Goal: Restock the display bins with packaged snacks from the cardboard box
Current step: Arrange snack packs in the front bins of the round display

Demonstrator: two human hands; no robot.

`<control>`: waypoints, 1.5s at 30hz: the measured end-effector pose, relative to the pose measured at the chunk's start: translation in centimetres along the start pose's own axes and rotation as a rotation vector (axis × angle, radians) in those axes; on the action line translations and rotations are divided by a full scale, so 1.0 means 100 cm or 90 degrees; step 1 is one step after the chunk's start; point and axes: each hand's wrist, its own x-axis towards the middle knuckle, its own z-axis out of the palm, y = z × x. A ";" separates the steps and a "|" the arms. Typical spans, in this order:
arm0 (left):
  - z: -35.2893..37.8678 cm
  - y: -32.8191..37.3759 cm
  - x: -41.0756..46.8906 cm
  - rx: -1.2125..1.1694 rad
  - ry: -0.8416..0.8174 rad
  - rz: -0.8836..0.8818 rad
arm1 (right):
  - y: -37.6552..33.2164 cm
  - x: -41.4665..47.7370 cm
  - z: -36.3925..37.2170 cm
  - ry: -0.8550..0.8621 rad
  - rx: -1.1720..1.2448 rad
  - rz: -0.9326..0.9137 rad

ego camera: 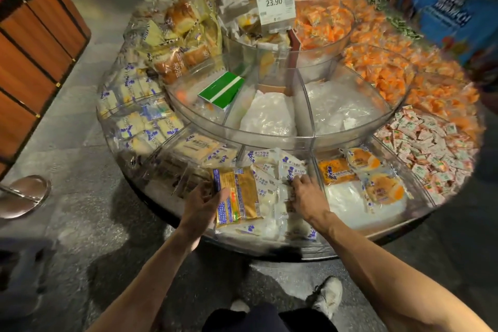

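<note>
1. Because the display stand (269, 140) is built of tiered clear plastic bins with curved, glossy walls, a packet set against a rim is likely to slide. The low outer wall carries the greatest risk.
2. The front bin (301, 246) is heaped with white packets (269, 164) in slick, crinkled film. The heap is uneven, so an added packet may slip over the front wall onto the floor (80, 170).
3. The gold packet (242, 197) is flat and rectangular, in metallic foil with a blue printed panel. It lies on the white packets at the left side of the front bin, near the divider. If released tilted, it could slide into the neighbouring compartment and mix the products.
4. The hands are apart. The left hand (204, 202) grips the gold packet by its left edge. The right hand (304, 191) has bent fingers on the white packets; whether it pinches or only presses cannot be told. Heavy pressure would probably crush soft contents.
5. The cardboard box cannot be identified in view.
</note>
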 end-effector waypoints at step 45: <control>-0.542 0.154 0.193 0.108 0.196 0.132 | -0.573 0.297 -0.199 -0.330 0.953 -0.198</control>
